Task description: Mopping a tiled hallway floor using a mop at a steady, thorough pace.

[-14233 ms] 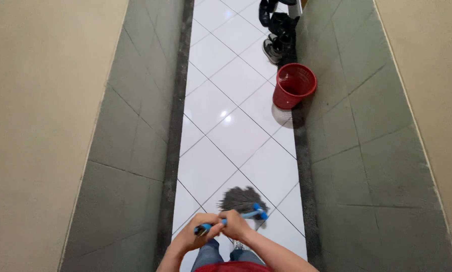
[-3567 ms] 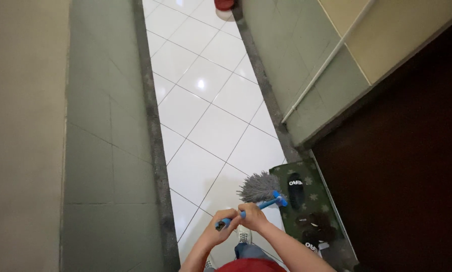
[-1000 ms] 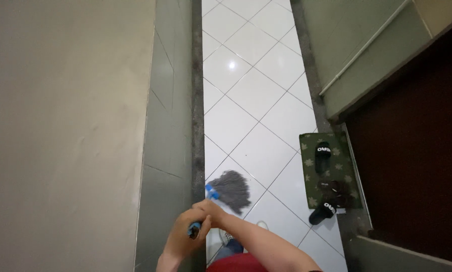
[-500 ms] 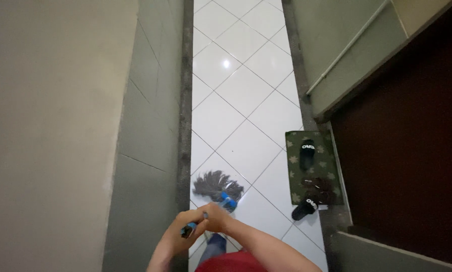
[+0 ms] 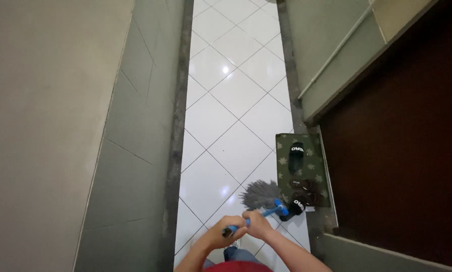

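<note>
Blue plastic shows between both fists: the mop handle [image 5: 246, 220] runs from the lower left up to the right, its dark butt end poking out just left of the left hand [image 5: 221, 234]. That hand comes up from the bottom edge on a bare forearm, knuckles upward, fingers curled shut around the near end of the handle. The right hand [image 5: 258, 225] sits just ahead of it, almost touching, its forearm slanting in from the lower right; its fingers are likewise wrapped tight around the shaft. Beyond the right fist the handle meets a blue clamp, and the grey string mop head [image 5: 260, 194] fans out on the floor, its strands spread up and to the left. The mop head lies just beside the near left corner of a dark green doormat [image 5: 312, 162] with a pale leaf pattern. On the mat a black slide sandal [image 5: 297, 155] lies near the far end, a brown pair sits lower down, and another black sandal [image 5: 296, 206] rests at the near edge, close to the mop's clamp.

White glossy floor tiles [image 5: 231, 90], laid diagonally with dark grout, fill a narrow corridor and catch a small ceiling-light glint. Grey-green tiled walls [image 5: 135, 126] rise on both sides, beige paint above on the left. A dark brown door [image 5: 402, 151] stands at the right, behind the mat, and a thin white pipe [image 5: 336, 50] runs slantwise along the right wall.
</note>
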